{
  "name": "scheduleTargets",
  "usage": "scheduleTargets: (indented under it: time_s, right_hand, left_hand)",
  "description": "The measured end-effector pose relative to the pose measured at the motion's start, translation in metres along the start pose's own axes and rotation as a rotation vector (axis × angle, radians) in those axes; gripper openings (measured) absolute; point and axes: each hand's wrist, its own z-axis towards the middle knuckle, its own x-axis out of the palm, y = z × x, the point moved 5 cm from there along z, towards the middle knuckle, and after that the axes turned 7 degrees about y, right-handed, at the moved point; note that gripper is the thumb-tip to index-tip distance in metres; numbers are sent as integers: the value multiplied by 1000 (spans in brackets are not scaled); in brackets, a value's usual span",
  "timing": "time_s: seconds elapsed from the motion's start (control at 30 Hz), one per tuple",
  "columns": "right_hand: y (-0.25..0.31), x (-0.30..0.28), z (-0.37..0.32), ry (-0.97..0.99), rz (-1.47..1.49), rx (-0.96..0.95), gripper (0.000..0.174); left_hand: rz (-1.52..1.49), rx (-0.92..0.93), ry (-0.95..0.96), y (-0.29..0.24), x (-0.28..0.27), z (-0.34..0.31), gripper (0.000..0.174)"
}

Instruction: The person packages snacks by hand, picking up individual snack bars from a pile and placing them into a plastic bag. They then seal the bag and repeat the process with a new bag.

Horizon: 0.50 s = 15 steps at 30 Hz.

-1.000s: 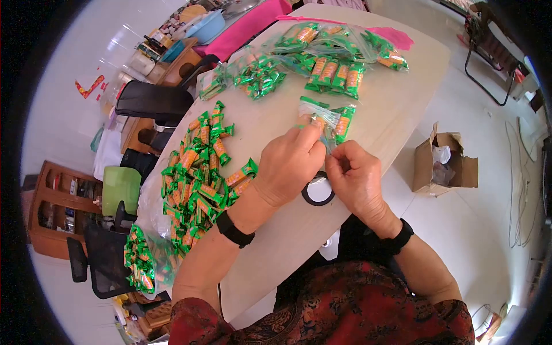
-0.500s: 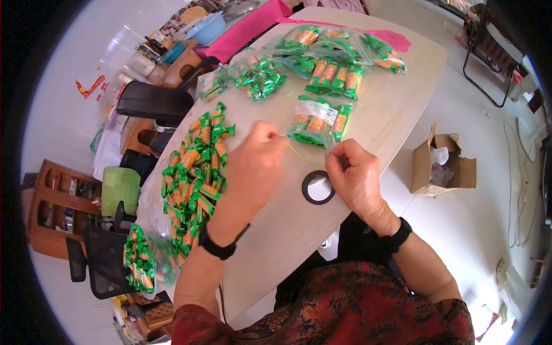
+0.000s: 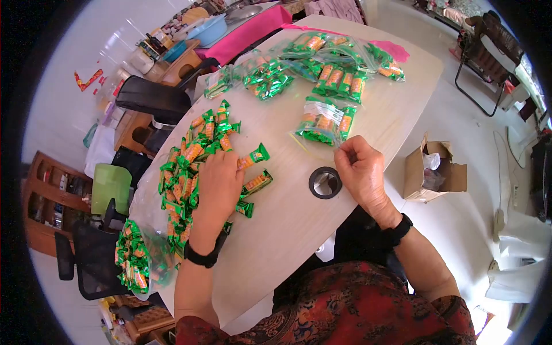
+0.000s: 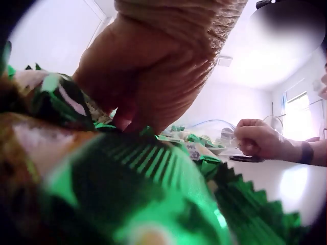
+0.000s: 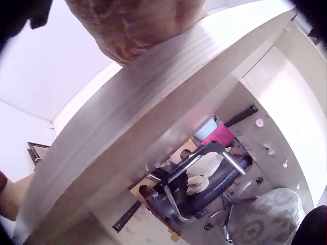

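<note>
My left hand reaches into a loose pile of snack packets in green and orange wrappers on the left of the table. In the left wrist view its fingers point down among the green wrappers, with the fingertips hidden, so I cannot tell whether they grip a packet. My right hand pinches the near right corner of a clear plastic bag that lies flat with several packets in it. A black ring lies on the table beside the right hand.
Filled clear bags of packets lie toward the far end of the table. Another filled bag sits at the near left edge. An opened cardboard box stands on the floor to the right. Chairs line the left side.
My left hand has left the bag, moving left and down to the pile of packets. My right hand stays at the bag's corner. The head view has shifted slightly.
</note>
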Motion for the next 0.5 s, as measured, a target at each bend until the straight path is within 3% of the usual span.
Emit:
scheduleTargets:
  time_s: [0.1, 0.2, 0.5]
  right_hand:
    - [1, -1, 0, -3, -18, 3, 10]
    - [0, 0, 0, -9, -7, 0, 10]
    - [-4, 1, -1, 0, 5, -35, 10]
  left_hand:
    - [-143, 131, -108, -38, -30, -8, 16]
    - [-306, 169, -73, -70, -32, -11, 22]
    - [-218, 150, -150, -111, -5, 24, 20]
